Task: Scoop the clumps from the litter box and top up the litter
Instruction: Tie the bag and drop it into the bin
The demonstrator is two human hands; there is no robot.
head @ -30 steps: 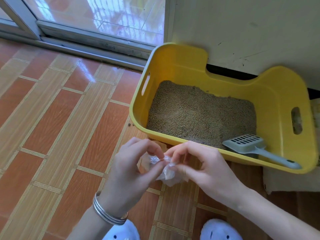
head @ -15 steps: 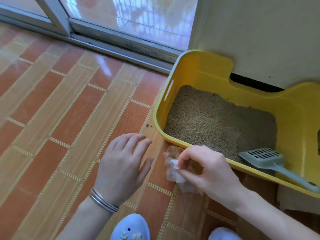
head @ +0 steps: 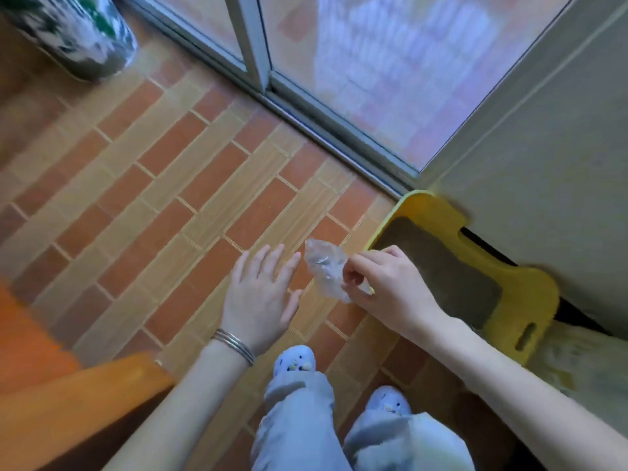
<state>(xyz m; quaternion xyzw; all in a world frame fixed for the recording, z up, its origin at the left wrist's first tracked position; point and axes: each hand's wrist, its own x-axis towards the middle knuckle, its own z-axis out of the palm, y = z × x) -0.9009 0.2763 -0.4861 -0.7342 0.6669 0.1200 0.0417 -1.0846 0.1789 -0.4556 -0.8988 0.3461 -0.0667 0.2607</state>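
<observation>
Seen from above: the left hand (head: 261,290) hovers over the tiled floor (head: 170,198), grip released, fingers spread. Just beside it, the right hand (head: 384,287) pinches a crumpled clear bag (head: 324,270) in its grip. Beyond, the yellow litter box (head: 530,290) sits against the wall, holding litter (head: 452,280). The step seems to be readying the bag for clumps. Next, both hands likely need to open it.

Floor (head: 176,205) seemingly open — litter box (head: 533,287), wall (head: 550,171) rightward.

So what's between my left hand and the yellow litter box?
In the head view, a crumpled clear plastic bag, pinched by the right hand, is between the left hand and the litter box.
</observation>
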